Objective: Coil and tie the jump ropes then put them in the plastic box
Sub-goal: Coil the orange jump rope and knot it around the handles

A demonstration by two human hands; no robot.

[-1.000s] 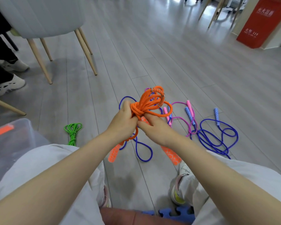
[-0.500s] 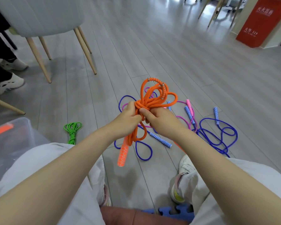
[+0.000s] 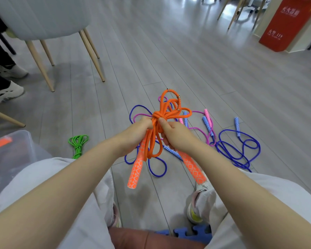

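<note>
An orange jump rope (image 3: 166,108) is bunched into loops with a knot at its middle, held up over the floor. My left hand (image 3: 136,133) grips the bundle just below the knot on the left. My right hand (image 3: 174,133) pinches it on the right with thumb and fingers. Its two orange patterned handles (image 3: 136,169) hang down below my hands. On the floor behind lie loose blue (image 3: 241,150) and pink (image 3: 201,129) jump ropes, tangled together. A coiled green rope (image 3: 78,143) lies on the floor to the left. The clear plastic box (image 3: 16,150) stands at the left edge.
A grey chair with wooden legs (image 3: 92,51) stands at the back left, with another person's white shoes (image 3: 5,92) beside it. A red stand (image 3: 287,24) is at the far right. My knees frame the bottom of the view, and a blue foam mat (image 3: 192,234) lies underfoot.
Both hands have slid down along the orange bundle and the knot is now tighter above them. The two orange handles have swung down and hang lower.
</note>
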